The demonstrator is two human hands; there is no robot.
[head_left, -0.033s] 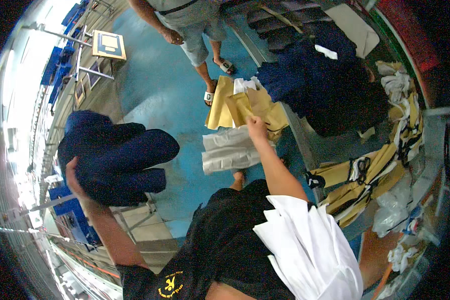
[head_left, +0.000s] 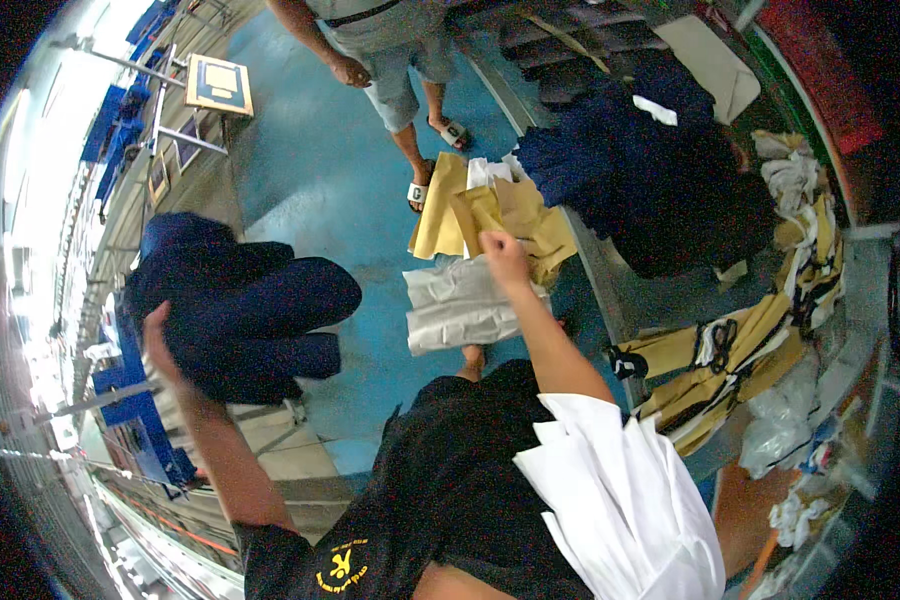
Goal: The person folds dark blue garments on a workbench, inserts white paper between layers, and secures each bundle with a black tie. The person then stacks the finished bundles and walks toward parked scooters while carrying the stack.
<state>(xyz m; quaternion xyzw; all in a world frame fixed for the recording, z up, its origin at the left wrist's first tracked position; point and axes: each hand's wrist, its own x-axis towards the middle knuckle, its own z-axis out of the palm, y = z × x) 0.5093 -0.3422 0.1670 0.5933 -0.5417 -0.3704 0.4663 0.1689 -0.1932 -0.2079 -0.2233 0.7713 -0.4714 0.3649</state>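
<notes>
My left hand (head_left: 160,342) grips the lower left edge of a bundle of navy cloth (head_left: 250,300); its fingers are mostly hidden behind the cloth. My right hand (head_left: 505,260) is closed at the front edge of the yellow cloth pieces (head_left: 438,215) and over the light grey cloth pieces (head_left: 460,310). What its fingers hold, if anything, cannot be made out. A stack of white cloth pieces (head_left: 620,490) with fanned edges hangs over my upper right arm.
Another person (head_left: 395,85) stands ahead on the blue floor (head_left: 300,190). To the right, a large dark navy cloth pile (head_left: 630,180) lies beside tied yellow bundles (head_left: 720,350) and a clear plastic bag (head_left: 778,430). At the far left stands a metal frame with a board (head_left: 218,84).
My right hand has shifted slightly left. My left hand and the navy bundle have moved a little to the right. The other person has hardly moved.
</notes>
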